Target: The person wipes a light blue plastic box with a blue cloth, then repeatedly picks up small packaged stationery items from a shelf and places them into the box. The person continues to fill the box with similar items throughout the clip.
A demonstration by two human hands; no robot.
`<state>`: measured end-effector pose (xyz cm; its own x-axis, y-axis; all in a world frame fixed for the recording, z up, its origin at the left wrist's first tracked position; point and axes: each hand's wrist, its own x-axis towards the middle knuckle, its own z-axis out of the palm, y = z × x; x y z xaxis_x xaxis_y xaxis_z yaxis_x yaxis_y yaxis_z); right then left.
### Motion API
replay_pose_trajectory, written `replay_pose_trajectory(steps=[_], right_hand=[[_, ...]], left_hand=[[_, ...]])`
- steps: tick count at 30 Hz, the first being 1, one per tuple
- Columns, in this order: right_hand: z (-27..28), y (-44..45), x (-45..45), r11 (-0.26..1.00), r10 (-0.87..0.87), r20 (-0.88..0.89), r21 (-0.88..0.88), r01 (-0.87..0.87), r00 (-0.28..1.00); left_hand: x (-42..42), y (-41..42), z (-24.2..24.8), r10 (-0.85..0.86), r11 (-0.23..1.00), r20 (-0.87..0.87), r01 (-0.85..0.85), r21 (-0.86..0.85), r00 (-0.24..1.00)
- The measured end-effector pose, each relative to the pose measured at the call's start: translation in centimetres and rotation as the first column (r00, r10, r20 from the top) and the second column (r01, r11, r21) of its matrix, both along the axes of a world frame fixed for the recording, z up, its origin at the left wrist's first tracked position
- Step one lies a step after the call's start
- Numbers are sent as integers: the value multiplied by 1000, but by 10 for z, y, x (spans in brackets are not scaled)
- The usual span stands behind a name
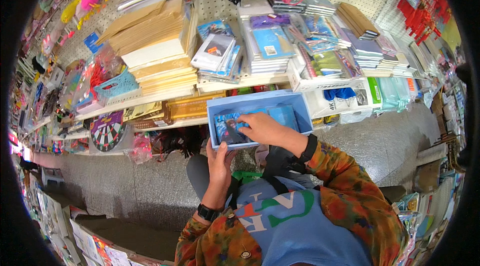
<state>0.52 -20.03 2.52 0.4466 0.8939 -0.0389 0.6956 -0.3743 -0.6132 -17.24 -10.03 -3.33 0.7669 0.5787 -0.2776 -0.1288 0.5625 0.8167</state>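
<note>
A light blue open box [258,98] is tilted above my lap, close to the shelf front. Its near left corner rests in my left hand [218,164], thumb over the rim and fingers underneath. Inside lie flat packets in blue picture covers; a dark-figured picture packet [229,130] is at the left and another blue packet [282,116] at the right. My right hand [262,127] reaches over the box's near wall, fingertips at the dark-figured packet. Whether those fingers pinch it or only touch it, I cannot tell.
Beyond the box, the shelf bears stacked brown envelopes [150,29], small packaged notebooks [217,54] and a white carton [326,83] of packets. A teal basket [118,85] stands left. Below hang a dartboard [107,131] and plastic bags. Speckled floor [150,179] lies beneath.
</note>
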Motion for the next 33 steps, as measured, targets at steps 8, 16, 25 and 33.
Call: replay_pose_trajectory(steps=[8, 16, 25, 33], right_hand=[[73, -22, 16, 827, -270, 409, 562, -8, 872], [113, -32, 67, 849, -498, 752, 523, 68, 432], [98, -33, 99, 858, -492, 773, 508, 74, 400], [132, -45, 69, 723, -575, 703, 676, -142, 418]], left_hand=[[-2, 0, 2, -34, 999, -35, 35, 37, 999], [-2, 0, 2, -5, 1000, -11, 5, -10, 1000], [-7, -4, 8, -5, 1000, -4, 5, -3, 1000], [-5, -3, 5, -5, 1000, -30, 5, 3, 1000]])
